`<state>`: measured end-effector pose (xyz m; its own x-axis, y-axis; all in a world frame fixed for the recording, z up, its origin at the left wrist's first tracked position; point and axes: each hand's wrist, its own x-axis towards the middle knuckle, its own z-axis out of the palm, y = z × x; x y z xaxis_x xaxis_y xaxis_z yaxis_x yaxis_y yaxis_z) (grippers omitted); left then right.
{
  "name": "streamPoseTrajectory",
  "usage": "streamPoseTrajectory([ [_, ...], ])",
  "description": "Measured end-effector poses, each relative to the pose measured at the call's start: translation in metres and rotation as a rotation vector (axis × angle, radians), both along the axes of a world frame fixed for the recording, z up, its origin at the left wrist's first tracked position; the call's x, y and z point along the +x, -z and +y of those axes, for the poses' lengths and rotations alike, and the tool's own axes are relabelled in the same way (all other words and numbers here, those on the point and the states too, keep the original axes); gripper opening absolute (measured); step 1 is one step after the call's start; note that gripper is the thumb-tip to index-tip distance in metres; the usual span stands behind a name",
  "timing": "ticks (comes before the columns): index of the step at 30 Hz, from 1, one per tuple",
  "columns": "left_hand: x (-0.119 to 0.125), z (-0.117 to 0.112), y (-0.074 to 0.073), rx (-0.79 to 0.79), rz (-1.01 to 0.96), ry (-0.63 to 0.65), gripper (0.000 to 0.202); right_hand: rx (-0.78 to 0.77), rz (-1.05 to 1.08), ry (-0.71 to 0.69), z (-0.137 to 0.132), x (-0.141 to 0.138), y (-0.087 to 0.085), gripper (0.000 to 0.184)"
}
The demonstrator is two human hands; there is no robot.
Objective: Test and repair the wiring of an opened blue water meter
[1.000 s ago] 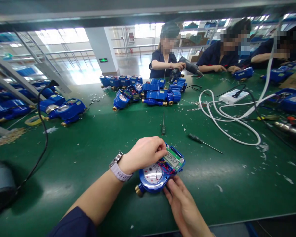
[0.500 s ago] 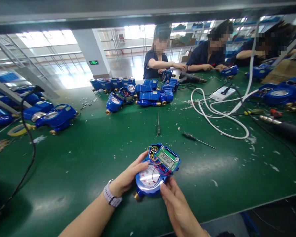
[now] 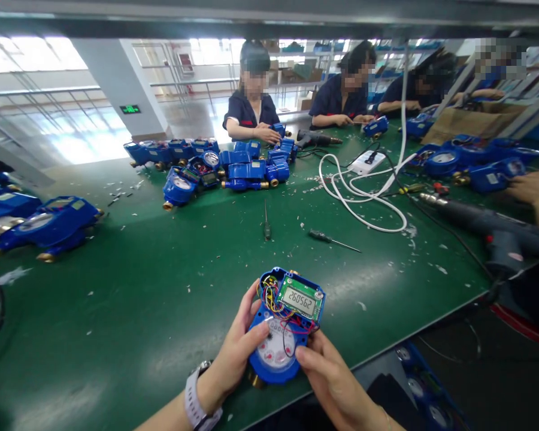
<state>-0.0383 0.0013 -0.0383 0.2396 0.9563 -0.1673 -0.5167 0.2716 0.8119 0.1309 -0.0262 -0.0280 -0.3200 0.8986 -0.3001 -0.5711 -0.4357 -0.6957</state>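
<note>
I hold an opened blue water meter point(image 3: 282, 335) with both hands near the front edge of the green table point(image 3: 153, 287). Its green circuit board with an LCD reading digits sits at the top, coloured wires looped beside it, and a white dial lies below. My left hand point(image 3: 236, 353), with a watch on the wrist, grips the meter's left side, thumb on the dial. My right hand point(image 3: 332, 380) clasps its lower right side.
Two screwdrivers point(image 3: 332, 240) lie beyond the meter. A cluster of blue meters point(image 3: 215, 167) sits mid-table, more meters point(image 3: 40, 224) at left. A white cable point(image 3: 363, 203) and a power tool point(image 3: 489, 230) lie at right. Several people work at the far side.
My left hand came off the top of the meter and now grips its left side. The meter was lifted and drawn toward me; the view swung right.
</note>
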Motion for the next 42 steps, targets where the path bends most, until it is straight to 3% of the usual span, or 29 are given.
streamPoseTrajectory([
  [11,0.012,-0.009,-0.011,-0.093,0.083,-0.097,0.09,0.035,0.039,-0.055,0.0,0.008,-0.003,0.065],
  [24,0.024,-0.016,-0.012,-0.097,0.187,-0.217,0.092,0.006,0.083,-0.132,0.007,0.019,-0.004,0.075],
  [42,0.025,-0.019,-0.009,-0.118,0.169,-0.258,0.093,0.023,0.048,-0.123,0.005,0.018,-0.003,0.068],
])
